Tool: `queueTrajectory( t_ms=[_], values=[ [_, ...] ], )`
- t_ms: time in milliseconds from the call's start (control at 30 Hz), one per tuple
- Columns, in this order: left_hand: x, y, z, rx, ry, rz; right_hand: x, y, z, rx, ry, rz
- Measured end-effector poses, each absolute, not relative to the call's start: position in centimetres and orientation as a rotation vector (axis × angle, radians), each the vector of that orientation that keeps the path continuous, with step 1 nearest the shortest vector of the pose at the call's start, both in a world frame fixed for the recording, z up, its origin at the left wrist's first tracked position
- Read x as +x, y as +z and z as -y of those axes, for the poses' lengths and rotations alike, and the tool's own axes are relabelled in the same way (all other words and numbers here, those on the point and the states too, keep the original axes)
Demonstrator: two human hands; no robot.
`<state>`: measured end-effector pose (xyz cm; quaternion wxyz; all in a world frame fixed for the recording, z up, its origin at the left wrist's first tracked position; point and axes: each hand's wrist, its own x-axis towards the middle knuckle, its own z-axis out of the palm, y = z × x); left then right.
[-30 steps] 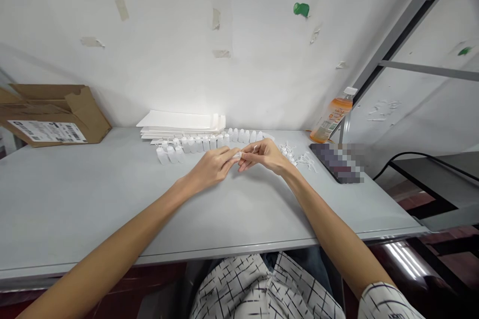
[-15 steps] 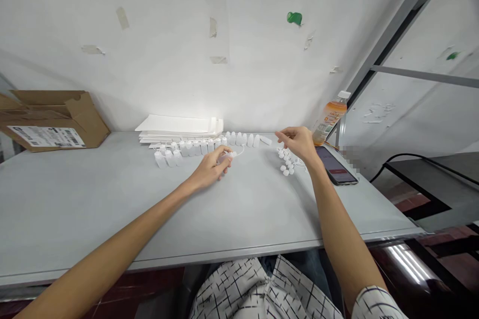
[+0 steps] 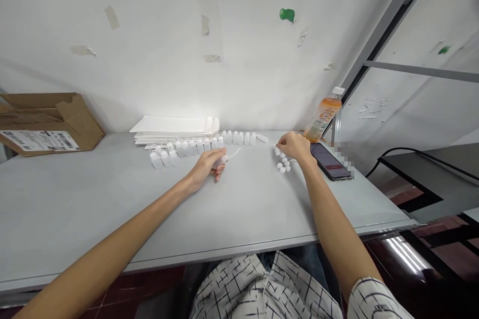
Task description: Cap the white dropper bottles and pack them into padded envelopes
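Observation:
My left hand is closed around a small white bottle, most of it hidden by the fingers. From the bottle's top a thin white strip sticks out to the right. Over at the pile of small white caps, my right hand has its fingertips drawn together at the pile's far edge. What lies between those fingertips is too small to make out. Behind my left hand, several small white bottles stand in rows. One white bottle lies on its side at the right end.
Flat white sheets or envelopes are stacked against the wall. An open cardboard box stands at the far left of the grey table. On the right are an orange drink bottle and a phone.
My right hand has come down to the caps, and its fingers have drawn together there. My left hand still holds the small white bottle, now turned a little. The view has shifted slightly.

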<state>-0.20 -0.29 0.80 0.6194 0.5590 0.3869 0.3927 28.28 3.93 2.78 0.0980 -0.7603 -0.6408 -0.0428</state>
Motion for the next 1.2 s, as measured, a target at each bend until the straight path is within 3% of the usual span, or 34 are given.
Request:
queueTrajectory(
  t_ms=[400, 767, 1200],
  values=[
    [-0.2, 0.9, 0.5, 1.269, 0.921, -0.921, 27.3, 3.0, -3.8, -1.967, -0.112, 1.847],
    [-0.3, 0.8, 0.4, 1.292, 0.909, -0.858, 22.5, 3.9, -1.9, -1.128, 0.799, 1.715],
    [0.0, 0.6, 0.6, 1.415, 0.803, -0.902, 19.0, 3.5, -0.5, -0.98, 0.947, 1.765]
  ],
)
